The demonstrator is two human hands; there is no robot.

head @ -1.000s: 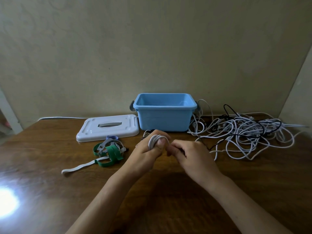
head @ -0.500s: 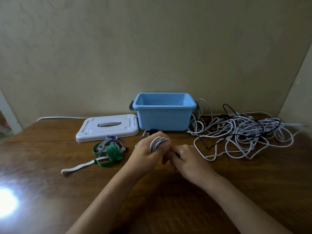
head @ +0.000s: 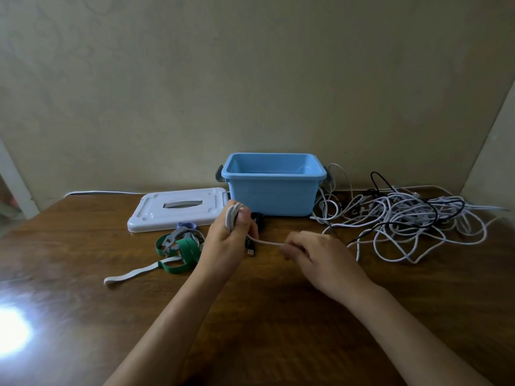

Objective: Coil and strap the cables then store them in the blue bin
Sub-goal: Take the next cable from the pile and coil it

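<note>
While the white cable stretches taut between both hands, its wound loops sit gripped in the left hand, thumb pressed over them, above the bench. Curled fingers of the right hand pinch the free length. Behind stands the blue bin, its white lid lying left, straps nearer, and tangled cables piled right.

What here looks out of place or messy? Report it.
Only the tangled heap of white and black cables stands out, sprawled loose over the brown wooden table right of the open blue plastic bin. The bin's white lid lies flat beside it.
</note>
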